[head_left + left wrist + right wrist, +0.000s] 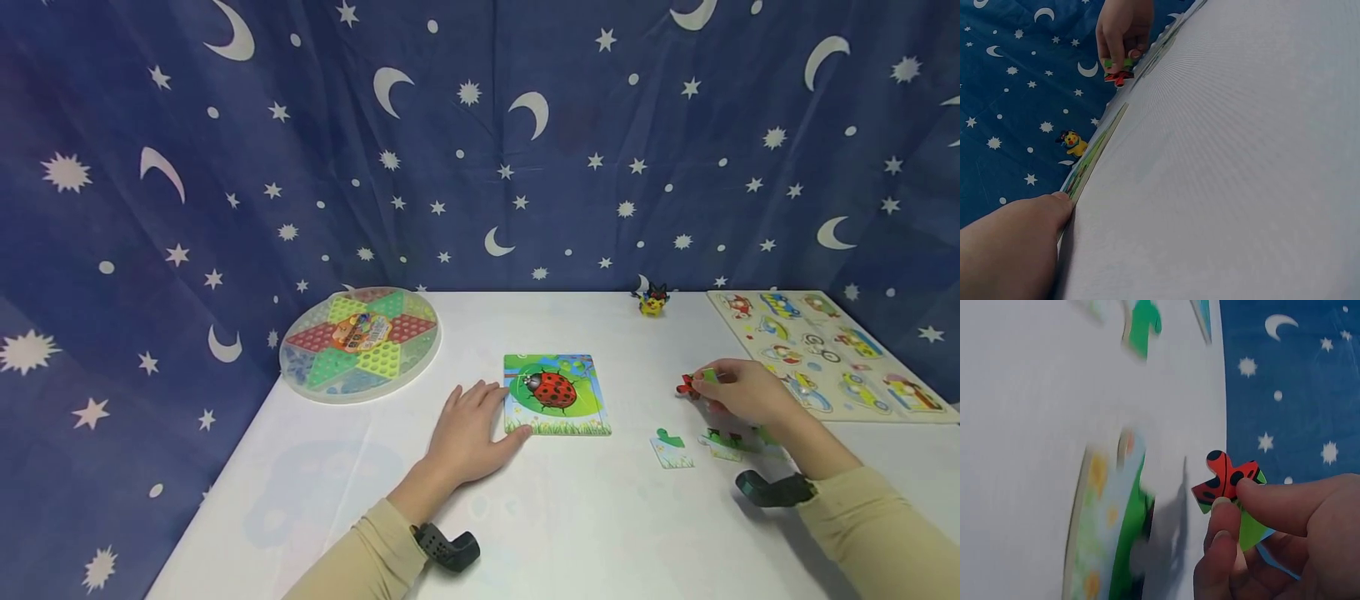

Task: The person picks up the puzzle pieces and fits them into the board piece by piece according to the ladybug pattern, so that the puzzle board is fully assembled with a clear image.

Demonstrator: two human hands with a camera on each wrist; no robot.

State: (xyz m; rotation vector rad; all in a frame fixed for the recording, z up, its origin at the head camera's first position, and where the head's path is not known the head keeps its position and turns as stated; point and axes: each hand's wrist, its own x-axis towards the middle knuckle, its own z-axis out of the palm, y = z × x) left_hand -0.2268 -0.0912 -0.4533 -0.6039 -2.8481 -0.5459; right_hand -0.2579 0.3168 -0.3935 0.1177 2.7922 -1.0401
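Observation:
My right hand [738, 390] is raised over the table and pinches a jigsaw piece [1225, 478] between thumb and fingers. That piece is red with black spots and has green along its edge. On the left, my left hand [471, 433] rests at the near-left side of a square ladybug puzzle board [558, 393], thumb by its lower edge and fingers by its left edge. Below the right hand lie loose jigsaw pieces: a green and pale one [672, 450] and several overlapping ones [723, 450], partly blurred in the right wrist view.
A round Chinese checkers board [360, 343] lies at the back left. At the back stands a small yellow figure [652, 302] with a dark hat. A wooden vehicle puzzle board [828, 354] lies at the right. Behind the white table hangs a blue star-and-moon curtain [495, 167].

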